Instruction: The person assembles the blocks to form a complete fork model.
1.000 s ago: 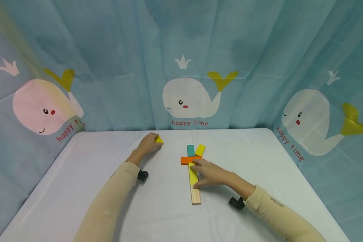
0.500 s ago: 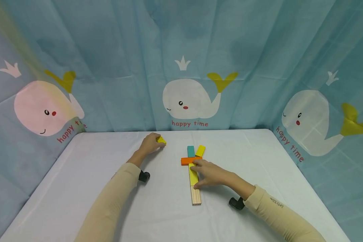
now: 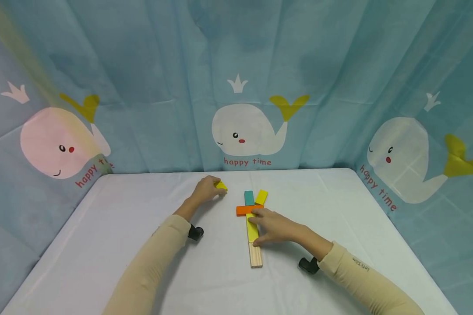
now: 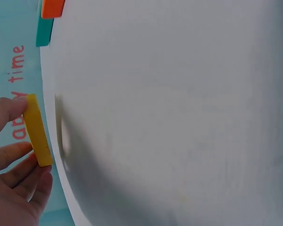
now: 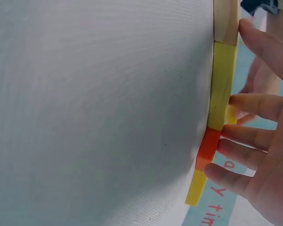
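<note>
My left hand [image 3: 206,190] pinches a yellow block [image 4: 37,132] between thumb and fingertips, above the table to the left of a flat row of blocks. In that row, a plain wooden block [image 3: 255,257] lies nearest me, with a long yellow block [image 3: 251,232] end to end beyond it. An orange block [image 3: 243,211] lies crosswise at its far end. Beyond the orange one are a teal block [image 3: 248,197] and a slanted yellow block [image 3: 262,197]. My right hand [image 3: 277,227] rests spread along the row's right side, fingertips touching the blocks in the right wrist view.
A white cloth covers the table [image 3: 339,210]. Behind and at both sides hangs a blue curtain [image 3: 150,131] printed with whales. A black wrist camera [image 3: 308,265] sits under the right wrist, another under the left.
My left hand has moved right, and slightly nearer to me, carrying the yellow block toward the row. My right hand and the laid blocks have stayed in place.
</note>
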`<control>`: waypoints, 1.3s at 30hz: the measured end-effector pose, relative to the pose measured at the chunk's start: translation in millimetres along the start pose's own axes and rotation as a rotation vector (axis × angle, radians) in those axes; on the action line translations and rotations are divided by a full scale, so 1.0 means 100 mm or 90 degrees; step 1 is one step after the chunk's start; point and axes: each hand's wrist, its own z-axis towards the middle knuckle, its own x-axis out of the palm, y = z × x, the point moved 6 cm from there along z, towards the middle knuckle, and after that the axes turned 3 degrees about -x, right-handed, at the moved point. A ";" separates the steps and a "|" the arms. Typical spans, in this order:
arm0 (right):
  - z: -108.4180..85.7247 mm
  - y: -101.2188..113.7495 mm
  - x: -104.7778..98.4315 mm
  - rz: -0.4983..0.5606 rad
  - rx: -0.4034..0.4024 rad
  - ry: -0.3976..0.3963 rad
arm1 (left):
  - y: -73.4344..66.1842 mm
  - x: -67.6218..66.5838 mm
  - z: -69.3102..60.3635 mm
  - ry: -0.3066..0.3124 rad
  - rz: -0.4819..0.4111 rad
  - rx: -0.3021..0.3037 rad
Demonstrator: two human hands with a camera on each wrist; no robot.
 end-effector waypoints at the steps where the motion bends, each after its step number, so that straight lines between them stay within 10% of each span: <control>1: 0.00 0.00 0.00 -0.001 0.002 0.002 | -0.02 0.01 0.00 0.000 -0.003 0.002; 39: 0.01 -0.01 0.01 0.023 -0.005 -0.004 | -0.48 0.37 -0.22 0.030 0.018 -0.003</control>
